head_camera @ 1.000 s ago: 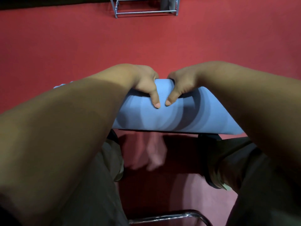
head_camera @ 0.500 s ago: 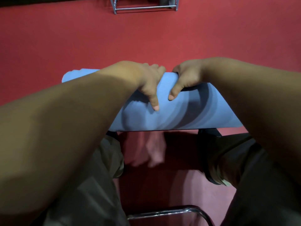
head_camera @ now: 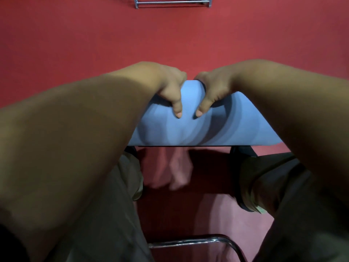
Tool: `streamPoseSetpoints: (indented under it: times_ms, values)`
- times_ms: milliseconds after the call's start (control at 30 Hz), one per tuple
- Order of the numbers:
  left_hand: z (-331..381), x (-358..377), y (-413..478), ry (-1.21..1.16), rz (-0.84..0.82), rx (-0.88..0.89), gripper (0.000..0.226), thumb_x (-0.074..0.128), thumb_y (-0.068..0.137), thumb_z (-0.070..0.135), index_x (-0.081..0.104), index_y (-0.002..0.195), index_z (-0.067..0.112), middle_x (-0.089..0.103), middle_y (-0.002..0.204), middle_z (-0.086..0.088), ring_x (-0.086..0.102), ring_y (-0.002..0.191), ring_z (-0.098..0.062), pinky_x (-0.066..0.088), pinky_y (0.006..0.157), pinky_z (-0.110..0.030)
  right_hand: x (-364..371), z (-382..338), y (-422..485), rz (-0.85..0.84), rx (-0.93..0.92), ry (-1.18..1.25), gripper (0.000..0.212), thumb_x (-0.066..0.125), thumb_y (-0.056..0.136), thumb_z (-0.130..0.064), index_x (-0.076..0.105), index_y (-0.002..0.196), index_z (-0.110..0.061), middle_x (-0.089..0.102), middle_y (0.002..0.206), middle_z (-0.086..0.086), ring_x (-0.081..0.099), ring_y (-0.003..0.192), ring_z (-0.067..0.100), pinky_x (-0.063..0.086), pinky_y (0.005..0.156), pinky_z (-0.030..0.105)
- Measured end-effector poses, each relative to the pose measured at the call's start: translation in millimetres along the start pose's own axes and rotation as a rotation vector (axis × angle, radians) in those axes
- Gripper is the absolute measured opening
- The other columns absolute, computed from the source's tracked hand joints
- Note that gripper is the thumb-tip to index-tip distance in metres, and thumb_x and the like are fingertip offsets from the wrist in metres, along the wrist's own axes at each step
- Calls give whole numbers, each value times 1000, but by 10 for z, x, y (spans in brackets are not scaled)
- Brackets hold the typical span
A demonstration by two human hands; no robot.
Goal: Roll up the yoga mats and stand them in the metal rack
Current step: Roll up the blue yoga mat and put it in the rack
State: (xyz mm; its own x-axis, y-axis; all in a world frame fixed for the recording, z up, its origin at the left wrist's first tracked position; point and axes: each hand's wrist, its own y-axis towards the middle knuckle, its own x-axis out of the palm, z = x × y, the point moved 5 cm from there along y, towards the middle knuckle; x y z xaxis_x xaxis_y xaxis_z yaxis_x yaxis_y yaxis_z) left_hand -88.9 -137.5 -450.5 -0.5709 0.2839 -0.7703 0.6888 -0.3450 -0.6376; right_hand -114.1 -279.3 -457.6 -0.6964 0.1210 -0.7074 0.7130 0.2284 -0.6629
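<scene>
The forearms hide the ends of the blue mat, apparently rolled, on the red floor. Left hand and right hand grip its top. The rack is cut off.

Both ends of the yoga mat are covered, the left by the left forearm and the right mostly by the right forearm, so its layers cannot be seen. The fingertips of the left grip and right grip vanish over the mat's far side. Far beyond the mat, the metal rack is cut by the top edge. Nearer than the mat, a chrome tube runs behind a trouser leg, and a dark shoe lies half under the mat.
</scene>
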Motion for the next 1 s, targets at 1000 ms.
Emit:
streamPoseSetpoints:
  times_ms: [1000]
  values:
    - [102, 12, 42, 93, -25, 29, 89, 100, 43, 64, 61, 110, 20, 66, 100, 2, 67, 93, -28, 60, 88, -46, 22, 21, -11, -56, 9, 72, 71, 96, 67, -51, 68, 125, -20, 78, 115, 2, 75, 104, 27, 59, 102, 48]
